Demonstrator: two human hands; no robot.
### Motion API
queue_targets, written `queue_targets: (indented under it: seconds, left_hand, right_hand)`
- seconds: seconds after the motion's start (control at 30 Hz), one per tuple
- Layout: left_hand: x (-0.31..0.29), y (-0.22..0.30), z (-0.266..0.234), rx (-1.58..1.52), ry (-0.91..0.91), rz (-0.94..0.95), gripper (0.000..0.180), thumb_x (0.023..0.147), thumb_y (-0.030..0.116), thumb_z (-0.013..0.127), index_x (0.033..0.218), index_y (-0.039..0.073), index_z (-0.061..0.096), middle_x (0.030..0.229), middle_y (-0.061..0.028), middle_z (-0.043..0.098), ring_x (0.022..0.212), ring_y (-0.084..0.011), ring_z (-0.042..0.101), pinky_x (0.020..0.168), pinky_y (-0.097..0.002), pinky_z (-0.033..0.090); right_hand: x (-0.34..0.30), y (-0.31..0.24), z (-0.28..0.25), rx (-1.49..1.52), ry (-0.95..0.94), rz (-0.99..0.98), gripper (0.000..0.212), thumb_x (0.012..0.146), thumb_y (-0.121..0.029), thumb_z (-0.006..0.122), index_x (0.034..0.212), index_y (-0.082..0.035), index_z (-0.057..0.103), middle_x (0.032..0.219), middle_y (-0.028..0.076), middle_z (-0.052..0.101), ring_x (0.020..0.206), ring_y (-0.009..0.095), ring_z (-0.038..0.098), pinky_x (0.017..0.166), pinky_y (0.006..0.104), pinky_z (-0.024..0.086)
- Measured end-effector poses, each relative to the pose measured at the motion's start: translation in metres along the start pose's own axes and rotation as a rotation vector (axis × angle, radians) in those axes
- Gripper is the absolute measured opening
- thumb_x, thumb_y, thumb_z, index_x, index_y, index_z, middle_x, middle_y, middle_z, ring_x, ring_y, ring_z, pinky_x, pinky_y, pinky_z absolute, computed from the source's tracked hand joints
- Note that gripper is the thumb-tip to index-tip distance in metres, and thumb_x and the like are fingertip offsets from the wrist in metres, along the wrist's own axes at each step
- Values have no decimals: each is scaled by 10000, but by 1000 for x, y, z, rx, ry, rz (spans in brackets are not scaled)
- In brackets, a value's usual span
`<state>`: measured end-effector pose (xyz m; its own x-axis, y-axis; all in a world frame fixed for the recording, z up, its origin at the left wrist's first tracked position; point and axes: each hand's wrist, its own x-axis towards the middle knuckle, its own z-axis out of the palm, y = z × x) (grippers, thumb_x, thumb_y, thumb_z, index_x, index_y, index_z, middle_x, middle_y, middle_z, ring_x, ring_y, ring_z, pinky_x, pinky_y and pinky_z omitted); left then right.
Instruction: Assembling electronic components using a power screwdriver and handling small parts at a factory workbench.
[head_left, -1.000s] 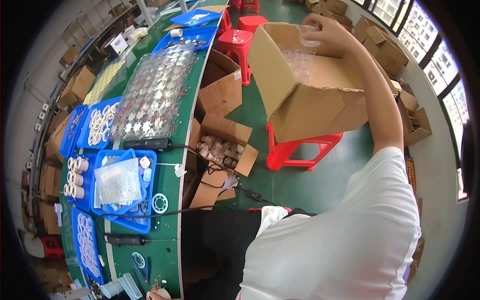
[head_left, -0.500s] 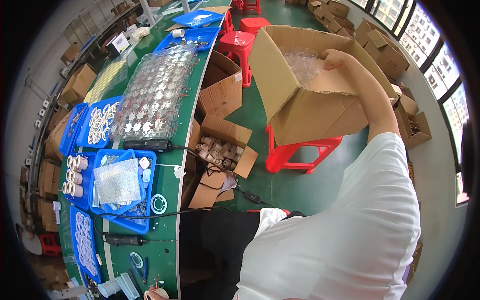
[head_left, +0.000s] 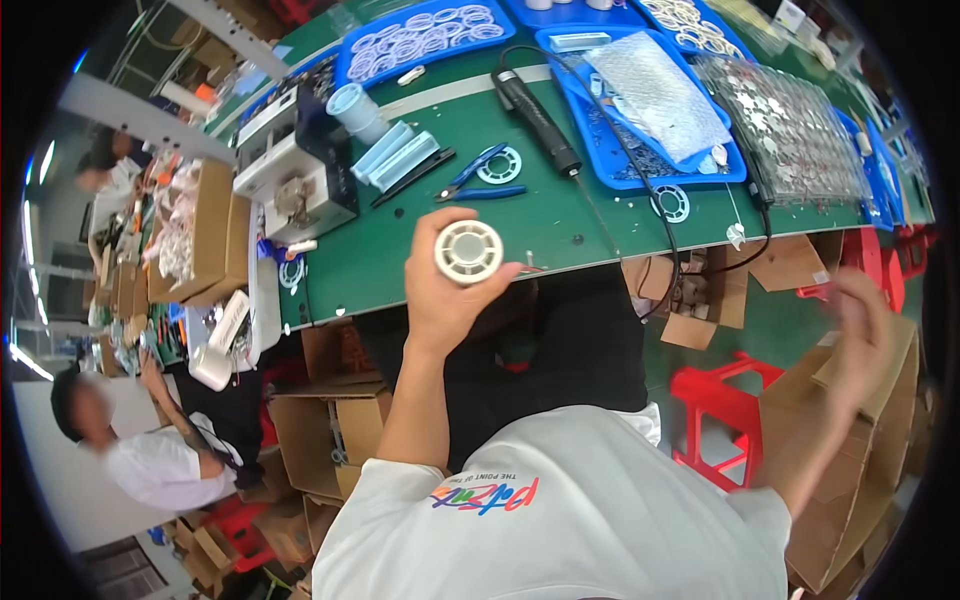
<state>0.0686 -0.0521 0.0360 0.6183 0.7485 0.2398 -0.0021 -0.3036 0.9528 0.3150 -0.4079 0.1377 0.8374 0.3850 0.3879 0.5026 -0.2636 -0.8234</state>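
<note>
My left hand is closed around a round cream-white plastic housing with a spoked ring on its face, held up in front of the table's near edge. A short red wire sticks out beside my thumb. My right hand, smeared by motion, is off to the right above a large open cardboard box; whether it holds anything does not show. Nearest my left hand on the table are blue-handled pliers, a white-and-blue spoked ring and a black electric screwdriver.
Blue trays hold rings and small parts, one under bubble wrap. A metal-and-black machine stands at left. A cable droops over the green table's edge. A red stool is at right; a co-worker sits at left.
The view has swung left. My right hand has come out of the large box, where clear plastic pieces lay. My left hand and the housing, barely visible before at the lower edge, now show fully.
</note>
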Motion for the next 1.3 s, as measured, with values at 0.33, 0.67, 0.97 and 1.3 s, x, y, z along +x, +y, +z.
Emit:
queue_targets:
  seconds: [0.33,0.67,0.97,1.3]
  left_hand:
    - [-33,21,-28,312,38,23,476,696,100,931,1053,22,626,816,-93,704,679,-225,647,646,-349,529]
    - [-17,16,-34,338,-27,-135,421,728,83,899,1048,16,635,846,-102,720,706,-219,652,660,-345,535]
    - [0,14,-6,128,-43,-58,383,799,88,882,1081,38,628,875,-57,708,725,-178,626,721,-304,532]
    - [12,-19,-17,-66,118,-116,424,801,64,875,1136,63,615,950,-45,697,805,-158,636,778,-282,518]
  right_hand:
    - [-30,-94,293,-39,-798,-687,393,945,-345,752,1161,-44,620,963,119,615,756,315,641,675,393,535]
    - [-22,-88,311,-63,-793,-761,135,1004,-176,645,1038,-50,610,870,141,612,678,329,604,625,389,513]
    - [30,-73,282,258,-785,-227,178,1074,-183,531,1041,-32,620,814,141,696,607,234,637,529,337,513]
    - [278,22,242,530,-279,433,379,1061,-164,519,1323,110,509,1067,297,695,818,319,742,605,343,623]
